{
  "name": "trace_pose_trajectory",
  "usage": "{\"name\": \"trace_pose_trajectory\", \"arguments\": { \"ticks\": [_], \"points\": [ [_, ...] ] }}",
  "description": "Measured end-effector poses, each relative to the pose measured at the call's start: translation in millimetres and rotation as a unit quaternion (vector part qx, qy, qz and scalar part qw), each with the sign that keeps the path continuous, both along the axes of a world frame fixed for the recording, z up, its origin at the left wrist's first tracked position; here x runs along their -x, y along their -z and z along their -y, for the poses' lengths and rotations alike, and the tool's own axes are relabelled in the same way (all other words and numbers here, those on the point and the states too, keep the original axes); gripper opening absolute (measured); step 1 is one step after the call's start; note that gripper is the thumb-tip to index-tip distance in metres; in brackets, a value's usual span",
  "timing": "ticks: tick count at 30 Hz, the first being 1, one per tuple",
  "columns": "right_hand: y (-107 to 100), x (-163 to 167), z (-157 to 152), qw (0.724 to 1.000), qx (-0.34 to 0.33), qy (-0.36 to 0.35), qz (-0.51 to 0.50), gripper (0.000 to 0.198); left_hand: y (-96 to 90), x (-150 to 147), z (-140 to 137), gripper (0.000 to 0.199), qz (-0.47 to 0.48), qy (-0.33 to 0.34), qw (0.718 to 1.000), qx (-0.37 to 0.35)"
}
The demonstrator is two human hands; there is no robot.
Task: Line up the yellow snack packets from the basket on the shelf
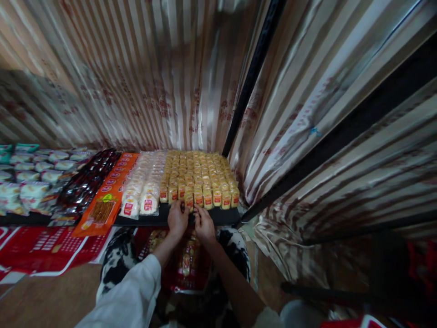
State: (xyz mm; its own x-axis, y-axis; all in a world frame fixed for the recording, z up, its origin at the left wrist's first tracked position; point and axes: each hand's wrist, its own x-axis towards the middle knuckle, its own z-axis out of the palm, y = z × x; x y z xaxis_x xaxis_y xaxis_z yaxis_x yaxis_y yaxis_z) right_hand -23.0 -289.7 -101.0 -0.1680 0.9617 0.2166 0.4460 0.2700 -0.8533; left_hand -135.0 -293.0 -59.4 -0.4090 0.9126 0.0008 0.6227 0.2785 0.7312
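Observation:
My left hand [177, 219] and my right hand [204, 223] meet at the front edge of a black shelf [143, 221]. Between their fingertips is a small wrapped yellow cake [189, 199] with a red label, pinched from both sides. It stands at the front of a block of several rows of the same wrapped yellow cakes [201, 171]. Immediately to the left lie rows of white wrapped cakes [149, 203] with red labels. Seen from above, the fingers hide part of the held cake's lower end.
Left along the shelf are an orange snack bag [102, 205], dark shiny packets [89, 180] and white packets [25, 176]. Striped curtains [164, 82] hang behind. Black poles [251, 82] slant down at the right. A red bag with wrapped food [186, 264] sits between the knees.

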Motion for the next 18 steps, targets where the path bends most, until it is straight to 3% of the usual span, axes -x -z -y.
{"name": "trace_pose_trajectory", "arguments": {
  "ticks": [5, 13, 18],
  "points": [
    [12, -5, -5, 0.996, 0.051, 0.0, -0.073, 0.041, 5.5, -4, -7, 0.031, -0.016, -0.001, 1.0, -0.012],
    [18, -4, -5, 0.996, 0.002, 0.011, -0.091, 0.045, 16.0, -6, -6, 0.019, -0.04, -0.039, 0.997, -0.044],
    [21, -3, -7, 0.995, 0.008, 0.029, -0.092, 0.049, 28.7, -8, -9, 0.013, 0.017, -0.033, 0.996, -0.079]
  ]
}}
